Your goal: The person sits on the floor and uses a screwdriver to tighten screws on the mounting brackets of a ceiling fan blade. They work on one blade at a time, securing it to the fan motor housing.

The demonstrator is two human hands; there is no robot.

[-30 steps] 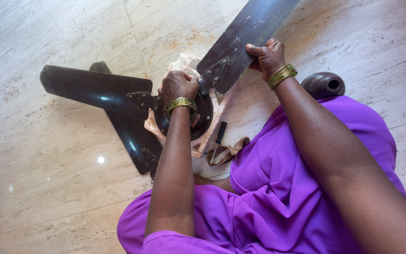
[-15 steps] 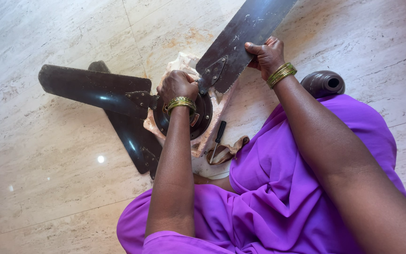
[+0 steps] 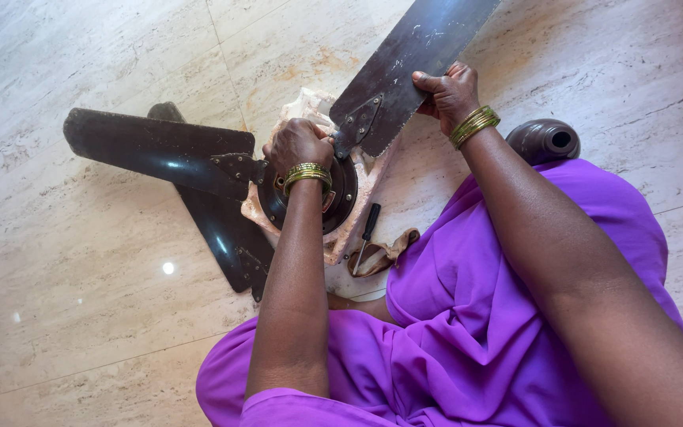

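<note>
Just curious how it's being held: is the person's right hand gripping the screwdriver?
No, the right hand grips a fan blade, while the screwdriver lies untouched on the floor.

Floor (image 3: 81, 316): pale polished marble tiles w/ thin joints. On it: dark brown ceiling fan (image 3: 223, 170), blades spread flat, hub on a crumpled beige cloth (image 3: 310, 107); black-handled screwdriver (image 3: 367, 229) beside a tan rag (image 3: 385, 253); dark round fan cup (image 3: 545, 141) nr purple fabric.
</note>
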